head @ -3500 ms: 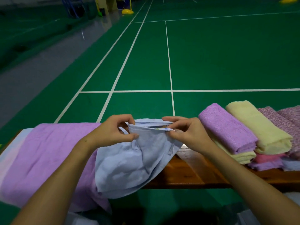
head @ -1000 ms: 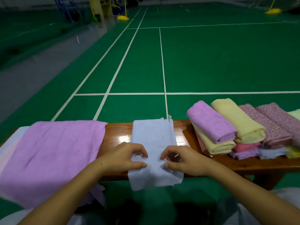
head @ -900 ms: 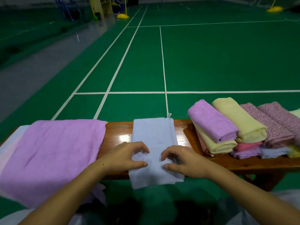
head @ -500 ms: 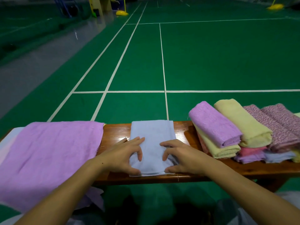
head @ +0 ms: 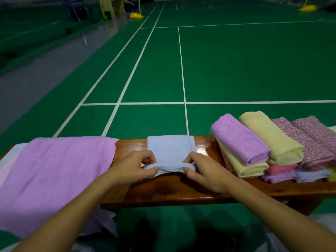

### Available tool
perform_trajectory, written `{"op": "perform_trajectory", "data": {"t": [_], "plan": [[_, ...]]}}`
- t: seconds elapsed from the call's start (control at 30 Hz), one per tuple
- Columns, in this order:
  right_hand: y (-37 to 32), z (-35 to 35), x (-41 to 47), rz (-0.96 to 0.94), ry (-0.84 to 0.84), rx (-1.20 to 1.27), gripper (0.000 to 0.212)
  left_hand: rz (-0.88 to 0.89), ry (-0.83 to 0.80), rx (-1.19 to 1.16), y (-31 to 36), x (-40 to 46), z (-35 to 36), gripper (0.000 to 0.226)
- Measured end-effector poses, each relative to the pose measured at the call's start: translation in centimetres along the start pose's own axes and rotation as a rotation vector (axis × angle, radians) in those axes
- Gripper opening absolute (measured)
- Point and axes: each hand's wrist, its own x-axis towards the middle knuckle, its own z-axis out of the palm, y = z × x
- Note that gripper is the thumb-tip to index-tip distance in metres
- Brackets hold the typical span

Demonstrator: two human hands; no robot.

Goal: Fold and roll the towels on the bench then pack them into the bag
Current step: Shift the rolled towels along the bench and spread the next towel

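Observation:
A light blue towel, folded into a narrow strip, lies across the middle of the wooden bench. Its near end is curled up into a small roll. My left hand pinches the left end of that roll and my right hand pinches the right end, fingers curled over the cloth. To the left a purple towel lies spread flat and hangs over the bench's front edge. No bag is in view.
At the right of the bench stands a pile of rolled towels: a purple roll, a yellow roll, mottled pink rolls, with pink, yellow and blue ones under them. Beyond the bench is a green court floor with white lines.
The blue towel went from held in the air to lying folded on the bench. Both hands then moved from pressing it flat to curling its near end away from me.

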Motion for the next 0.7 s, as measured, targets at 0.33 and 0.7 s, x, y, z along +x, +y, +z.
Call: {"op": "perform_trajectory", "data": {"t": [0.33,0.7], "plan": [[-1.4,-1.0,-1.4,0.074,-0.242,0.327,0.017,-0.105,-0.389,-0.21,1.0,-1.6,-1.2,0.017],[-1.3,-2.3,-0.1,0.249,-0.103,0.875,0.039,-0.368,0.021,-0.601,0.5,0.4,-0.9,0.019]]}}
